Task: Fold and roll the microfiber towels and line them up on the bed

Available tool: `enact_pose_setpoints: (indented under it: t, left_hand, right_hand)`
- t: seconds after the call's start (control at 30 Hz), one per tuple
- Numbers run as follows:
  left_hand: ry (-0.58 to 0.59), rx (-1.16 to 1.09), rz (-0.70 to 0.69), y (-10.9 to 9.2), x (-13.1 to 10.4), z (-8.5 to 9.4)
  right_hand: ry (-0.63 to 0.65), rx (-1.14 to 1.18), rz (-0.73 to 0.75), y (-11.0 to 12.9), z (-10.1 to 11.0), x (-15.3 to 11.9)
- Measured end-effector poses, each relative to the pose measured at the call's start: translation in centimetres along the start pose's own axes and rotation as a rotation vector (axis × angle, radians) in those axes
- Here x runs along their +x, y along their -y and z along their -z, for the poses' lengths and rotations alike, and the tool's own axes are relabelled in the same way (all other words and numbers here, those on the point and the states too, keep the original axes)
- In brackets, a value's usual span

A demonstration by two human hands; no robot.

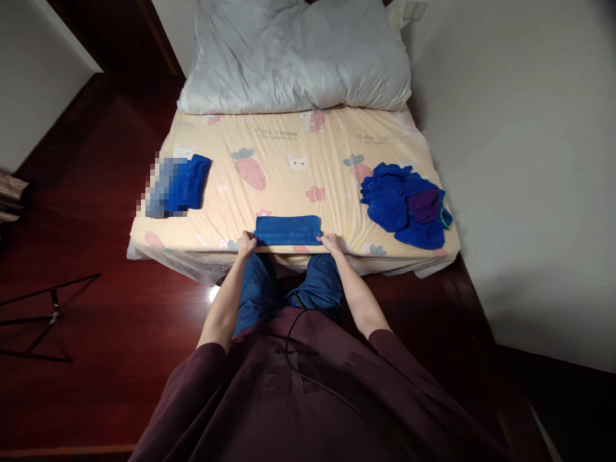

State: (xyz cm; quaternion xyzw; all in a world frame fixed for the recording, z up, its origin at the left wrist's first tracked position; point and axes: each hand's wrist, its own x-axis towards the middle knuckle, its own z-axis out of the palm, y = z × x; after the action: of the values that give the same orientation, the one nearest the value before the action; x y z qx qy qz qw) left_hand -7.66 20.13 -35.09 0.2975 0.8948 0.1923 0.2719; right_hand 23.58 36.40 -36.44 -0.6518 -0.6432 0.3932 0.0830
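Grip narrow on both sides: left hand [247, 242] pinches the lower left corner of a blue cloth [287, 231], right hand [330, 242] has it near the lower right corner, fingers closed on the edges. Cloth lies flat at the near edge of the bed [202, 258], centre of the frame, just above the person's jeans [257, 285]. It sits as a wide, neat strip with a line running across it, so I'd call it folded at least once; layer count, can't tell from where I stand. Left of frame: a folded blue bundle [198, 181], its left part lost under pixel blocks, so no count there either. Right of frame: a crumpled blue heap [384, 197], a purple cloth [424, 206] among it, green edging [450, 222] at its right side. Progress, my read: folding partway; bundle at left looks done, piece in hand underway, heap at right looks not folded yet, so that's what's left. Containers: none that I can make out; the cloths rest straight on the patterned sheet [332, 144], nothing boxed or bagged. Rest, quick: grey duvet [298, 61] bunched across the top of the frame; black stand [54, 299] on the dark red floor [129, 321], lower left.
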Motion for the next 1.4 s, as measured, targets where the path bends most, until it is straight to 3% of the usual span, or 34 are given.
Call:
enact_pose_setpoints:
  t: [0.13, 0.47, 0.6, 0.77, 0.87, 0.93, 1.03, 1.13, 1.2, 1.3, 1.4]
  left_hand:
    - [0.022, 0.037, 0.037, -0.7, 0.3, 0.4]
    - [0.213, 0.096, 0.088, -2.4, 2.9, 2.0]
    - [0.183, 0.106, 0.064, -2.1, 2.7, 1.4]
    - [0.059, 0.079, 0.028, -2.4, 0.9, 0.4]
    - [-0.03, 0.046, 0.011, -2.3, -1.1, 0.1]
    - [-0.099, 0.026, -0.032, -1.0, -2.7, -0.2]
    - [-0.177, 0.022, -0.167, 3.2, -5.5, -0.9]
    - [-0.115, 0.053, -0.278, 7.9, -7.8, -1.5]
    - [-0.099, 0.059, -0.302, 9.6, -8.7, -1.7]
    - [-0.129, 0.048, -0.417, 8.7, -8.8, -1.4]
    - [-0.145, 0.052, -0.673, 5.3, -7.5, -0.9]
  right_hand:
    - [0.032, -0.036, -0.111, 0.5, 0.2, 0.3]
    - [0.063, -0.221, -0.256, 2.4, 1.1, 1.8]
    - [0.069, -0.24, -0.28, 3.0, 0.9, 2.0]
    - [-0.02, -0.226, -0.241, 3.6, 0.1, 0.4]
    - [-0.093, -0.194, -0.147, 3.1, -0.7, -2.0]
    - [-0.187, -0.166, -0.048, 1.8, -1.0, -3.6]
    - [-0.32, -0.128, 0.119, -1.2, -0.8, -5.4]
    - [-0.375, -0.132, 0.248, -3.8, -0.1, -6.0]
    - [-0.382, -0.145, 0.353, -4.4, 0.3, -6.0]
    - [-0.328, -0.176, 0.563, -3.6, 0.3, -5.9]
    - [-0.222, -0.231, 0.722, -1.6, -0.4, -6.0]
